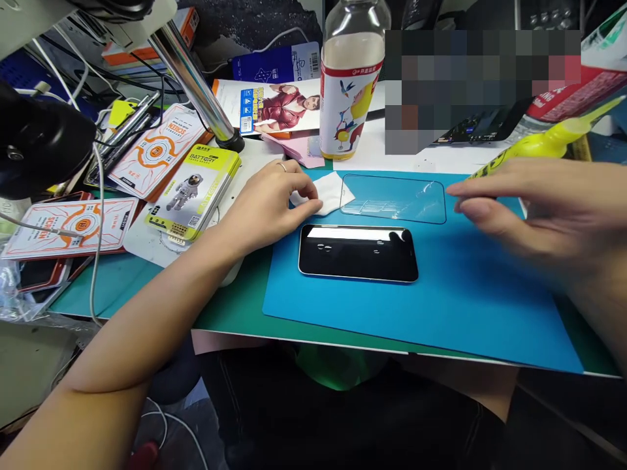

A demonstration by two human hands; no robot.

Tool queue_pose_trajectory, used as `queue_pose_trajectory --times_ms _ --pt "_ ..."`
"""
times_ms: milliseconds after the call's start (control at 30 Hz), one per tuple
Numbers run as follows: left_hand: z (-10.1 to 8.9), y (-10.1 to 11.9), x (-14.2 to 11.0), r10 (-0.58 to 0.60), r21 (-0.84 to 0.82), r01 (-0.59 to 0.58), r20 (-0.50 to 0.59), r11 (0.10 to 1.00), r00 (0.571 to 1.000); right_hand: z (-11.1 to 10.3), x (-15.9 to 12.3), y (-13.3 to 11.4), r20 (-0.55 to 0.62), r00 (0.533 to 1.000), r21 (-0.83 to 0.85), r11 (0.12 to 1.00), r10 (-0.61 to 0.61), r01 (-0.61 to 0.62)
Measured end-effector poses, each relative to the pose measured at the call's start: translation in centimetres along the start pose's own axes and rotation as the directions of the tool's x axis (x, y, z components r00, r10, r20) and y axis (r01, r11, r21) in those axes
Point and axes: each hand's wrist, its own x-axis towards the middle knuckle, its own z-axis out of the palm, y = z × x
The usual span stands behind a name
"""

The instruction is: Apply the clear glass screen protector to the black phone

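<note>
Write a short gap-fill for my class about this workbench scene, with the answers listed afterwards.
1. The phone lies on a mat coloured ____.
2. The bottle with a nozzle, beside the right hand, is mostly ____.
3. The visible ring is on the ____ hand.
4. The box with an astronaut bears the large word ____.

Missing words: blue; yellow; left; BATTERY.

1. Twelve o'clock: clear drink bottle [350, 98], upright.
2. Nine o'clock: orange-and-white screen box [68, 215], white cable [101, 196] across it.
3. Between nine and ten: yellow battery box [196, 186].
4. Between ten and eleven: chrome post [193, 78].
</note>
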Motion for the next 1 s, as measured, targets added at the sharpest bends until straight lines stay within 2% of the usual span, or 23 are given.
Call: queue_pose_trajectory --times_ms 67,167,267,333,400,500,600,700,800,933,1000 --pt "0.0 0.0 0.0 0.024 -0.013 -0.024 0.044 1.0 0.999 -0.7 0.1 -0.8 0.006 0.993 0.0 0.993 -0.116 0.116" --pt "0.3 -0.2 -0.1 0.043 0.015 -0.045 0.097 0.999 0.994 -1.3 1.1 -2.8 0.146 0.947 0.028 0.958 -0.287 0.286" --pt "0.4 -0.3 -0.2 0.051 0.02 -0.053 0.077 0.998 0.996 -0.7 2.8 -4.9 0.225 0.918 0.019 0.943 -0.327 0.331" --pt "0.3 0.1 -0.3 0.053 -0.012 -0.053 0.01 0.999 0.999 0.4 3.6 -5.5 0.158 0.934 0.008 0.947 -0.319 0.322" --pt "-0.1 0.8 -0.4 0.067 -0.071 -0.071 -0.063 0.995 0.996 1.7 4.0 -5.5 0.022 0.963 0.001 0.963 -0.268 0.268" --pt "-0.7 2.3 -0.7 0.132 -0.142 -0.149 -0.122 0.979 0.984 3.4 3.7 -4.7 -0.071 0.949 0.006 0.951 -0.307 0.308" --pt "-0.8 3.6 -1.1 0.233 -0.139 -0.26 -0.185 0.956 0.955 4.0 3.1 -4.1 -0.083 0.896 0.044 0.897 -0.436 0.44" --pt "-0.5 4.1 -1.4 0.288 -0.156 -0.323 -0.209 0.933 0.934 4.0 2.8 -4.3 -0.09 0.862 0.091 0.858 -0.498 0.505" --pt "-0.2 4.0 -1.6 0.261 -0.139 -0.297 -0.232 0.945 0.937 4.0 2.7 -4.7 -0.133 0.874 0.164 0.859 -0.468 0.485" --pt "0.0 3.8 -1.5 0.177 -0.095 -0.215 -0.307 0.972 0.935 3.9 2.5 -4.7 -0.123 0.91 0.245 0.876 -0.396 0.415" --pt "0.0 3.7 -1.4 0.165 -0.11 -0.207 -0.307 0.972 0.937 3.7 2.3 -4.7 -0.111 0.93 0.243 0.898 -0.349 0.366"
